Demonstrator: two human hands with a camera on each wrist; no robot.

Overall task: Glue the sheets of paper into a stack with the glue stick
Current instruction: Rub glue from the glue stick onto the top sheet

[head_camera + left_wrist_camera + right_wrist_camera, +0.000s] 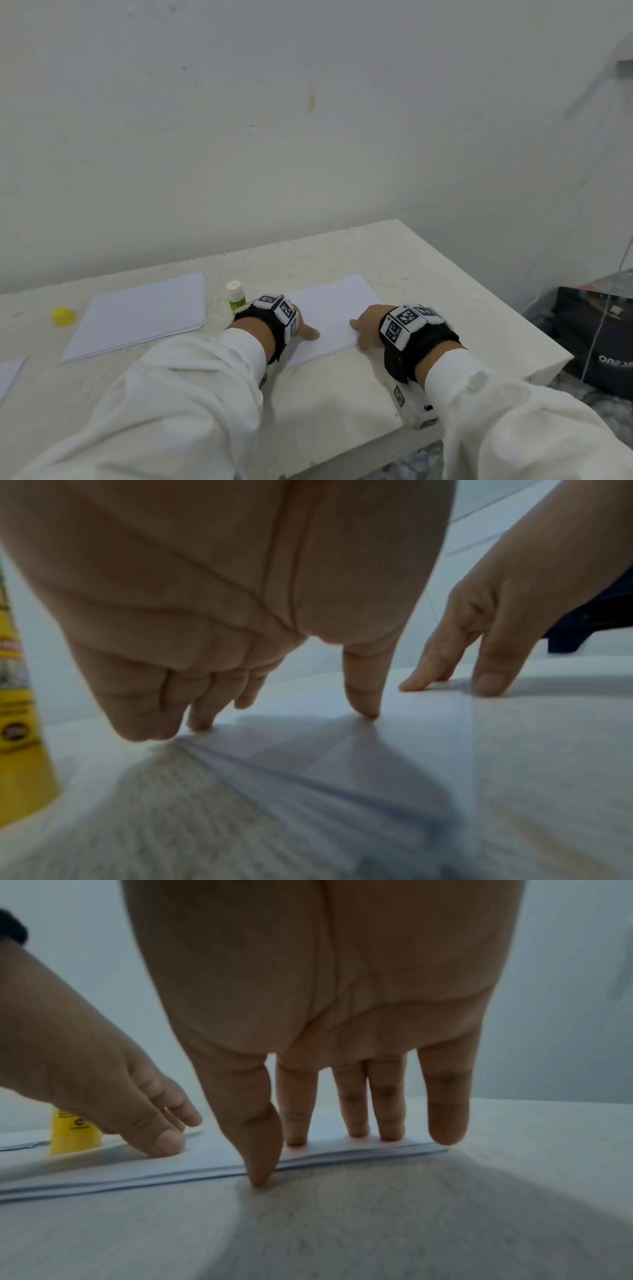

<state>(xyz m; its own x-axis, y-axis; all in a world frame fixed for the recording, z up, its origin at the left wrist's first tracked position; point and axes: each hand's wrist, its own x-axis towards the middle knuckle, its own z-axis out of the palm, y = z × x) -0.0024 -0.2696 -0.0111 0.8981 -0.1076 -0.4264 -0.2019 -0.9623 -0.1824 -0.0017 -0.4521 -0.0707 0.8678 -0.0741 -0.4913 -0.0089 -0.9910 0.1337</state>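
On the table (445,274), both hands' flat grips press the stack (337,308), layered only in wrist views.

black bag (597,346): "one", seen inverted, perhaps partial | glue stick (236,295) label: unreadable

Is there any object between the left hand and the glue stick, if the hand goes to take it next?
Nothing visible. The uncapped yellow-green glue stick stands upright just beyond the left hand, which presses the white glued paper stack.
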